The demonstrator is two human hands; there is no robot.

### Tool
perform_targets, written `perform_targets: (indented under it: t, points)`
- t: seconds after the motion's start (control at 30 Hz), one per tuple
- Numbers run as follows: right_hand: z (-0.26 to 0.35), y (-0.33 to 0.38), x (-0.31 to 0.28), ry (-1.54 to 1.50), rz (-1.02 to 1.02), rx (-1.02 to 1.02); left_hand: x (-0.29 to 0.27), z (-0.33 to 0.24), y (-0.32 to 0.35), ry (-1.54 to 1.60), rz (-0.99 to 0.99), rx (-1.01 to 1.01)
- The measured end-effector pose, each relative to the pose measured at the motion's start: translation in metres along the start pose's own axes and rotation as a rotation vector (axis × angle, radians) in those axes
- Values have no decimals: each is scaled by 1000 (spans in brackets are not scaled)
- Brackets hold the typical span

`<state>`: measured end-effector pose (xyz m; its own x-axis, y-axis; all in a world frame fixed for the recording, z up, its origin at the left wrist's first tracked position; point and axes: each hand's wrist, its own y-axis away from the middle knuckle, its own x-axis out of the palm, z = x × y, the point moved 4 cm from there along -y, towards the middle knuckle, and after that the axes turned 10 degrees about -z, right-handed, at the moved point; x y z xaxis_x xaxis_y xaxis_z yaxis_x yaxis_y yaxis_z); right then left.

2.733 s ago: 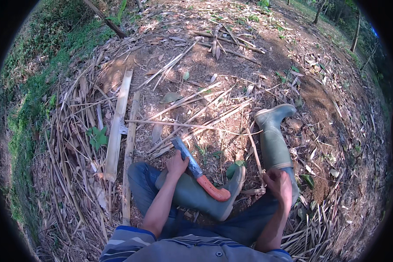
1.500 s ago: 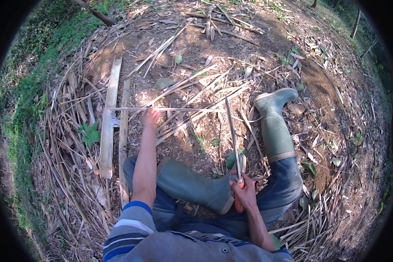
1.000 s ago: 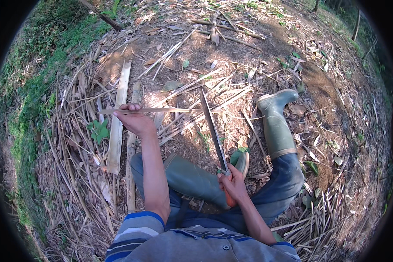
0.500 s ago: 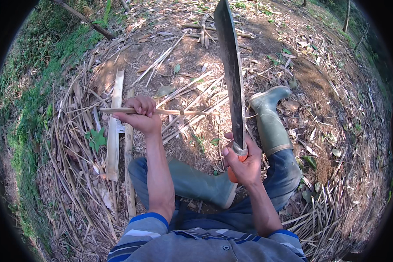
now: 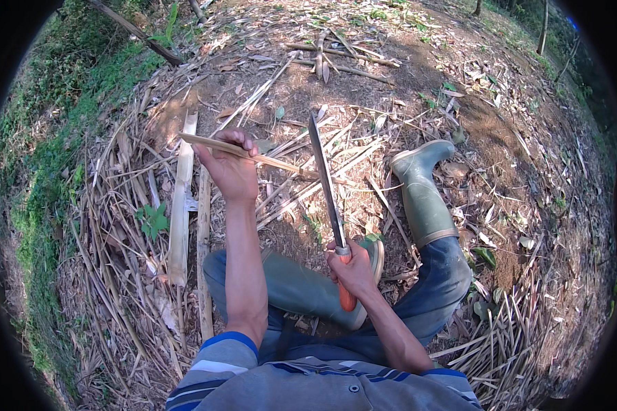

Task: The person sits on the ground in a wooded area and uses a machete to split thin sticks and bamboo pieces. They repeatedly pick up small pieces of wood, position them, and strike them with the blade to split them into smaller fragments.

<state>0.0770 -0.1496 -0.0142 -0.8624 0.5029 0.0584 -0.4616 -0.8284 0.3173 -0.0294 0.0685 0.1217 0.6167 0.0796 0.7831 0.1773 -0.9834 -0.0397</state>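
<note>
Head view: person seated on ground among split bamboo
Left hand (image 5: 232,171): raised, fingers wrapped round thin bamboo strip (image 5: 253,155)
Right hand (image 5: 353,268): fist on orange handle of machete (image 5: 328,198)
Machete: blade points up, edge against the strip
Rubber boots (image 5: 424,198): green

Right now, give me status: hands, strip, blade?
Left hand grips bamboo strip. Right hand grips machete, blade crossing strip. Boots beyond and below; nothing between.

The left hand (image 5: 232,170) hides the middle of the strip (image 5: 274,161), the right hand (image 5: 355,270) covers most of the machete (image 5: 325,185) handle, and the fisheye rim blacks out the corners.
</note>
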Motion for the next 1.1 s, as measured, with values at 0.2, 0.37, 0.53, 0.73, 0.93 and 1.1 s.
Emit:
perform_targets:
  t: [0.2,0.37,0.53,0.73,0.93,1.1]
  points:
    - [21,8,-25,-22,14,38,-28,3,-12,88,36,319]
    - [50,11,-32,66,-29,-101,-23,5,5,6,36,445]
    - [88,14,-25,-93,-121,-330,-25,5,8,-91,-14,478]
    - [-21,-27,-2,260,67,61,-2,34,7,-452,94,541]
    - [-28,-35,10,85,183,163,9,43,22,-434,344,516]
    - [-50,-37,25,56,125,226,-19,54,24,-446,433,478]
